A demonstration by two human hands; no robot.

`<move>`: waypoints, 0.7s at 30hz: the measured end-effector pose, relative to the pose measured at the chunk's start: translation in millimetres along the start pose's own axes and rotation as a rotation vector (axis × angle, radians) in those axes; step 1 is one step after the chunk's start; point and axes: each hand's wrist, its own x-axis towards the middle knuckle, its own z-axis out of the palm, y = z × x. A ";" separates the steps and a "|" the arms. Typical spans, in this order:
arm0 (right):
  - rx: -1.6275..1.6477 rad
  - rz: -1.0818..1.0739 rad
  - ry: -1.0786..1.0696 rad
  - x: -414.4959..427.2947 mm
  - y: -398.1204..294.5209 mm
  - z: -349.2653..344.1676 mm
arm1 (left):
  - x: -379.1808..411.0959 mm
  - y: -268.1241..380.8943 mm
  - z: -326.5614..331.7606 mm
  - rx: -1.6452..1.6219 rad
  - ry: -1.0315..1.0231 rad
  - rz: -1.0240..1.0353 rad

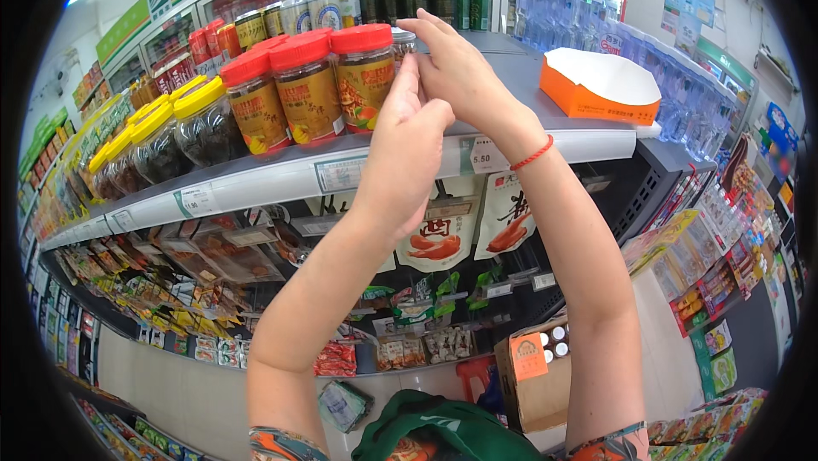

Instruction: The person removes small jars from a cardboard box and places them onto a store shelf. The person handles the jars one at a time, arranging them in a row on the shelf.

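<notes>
A small jar with a grey lid (404, 39) shows between my hands, beside the red-lidded jars on the shelf top. My right hand (461, 74) curves around its far right side, fingers reaching over near the lid. In front of it is my left hand (409, 132), its straight fingers against the jar's near side and its thumb pointing right. My hands hide the jar's lower part and much of the grip. Several red-lidded plastic jars (305, 90) with orange-brown labels stand just left of my hands.
Yellow-lidded jars (208, 125) line the shelf's left end. Drink cans (418, 1) stand behind. An orange and white cardboard tray (594, 93) sits right, before water bottles (677, 77). Hanging snack packets (441, 237) fill the shelf front. A carton of white-capped containers (533, 391) stands on the floor.
</notes>
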 end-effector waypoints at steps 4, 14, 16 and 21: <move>0.023 0.026 -0.092 9.6 11.3 10.5 | -0.2 -6.6 -2.5 -0.016 0.034 0.024; 0.110 0.127 -0.112 20.0 5.2 4.6 | 3.7 -10.3 -5.6 0.001 0.024 0.046; 0.057 0.084 -0.029 21.9 11.3 6.3 | 3.4 -10.3 0.4 -0.009 0.050 0.063; 0.061 0.149 -0.025 22.6 3.7 2.8 | 3.5 -8.8 1.4 -0.011 0.071 0.041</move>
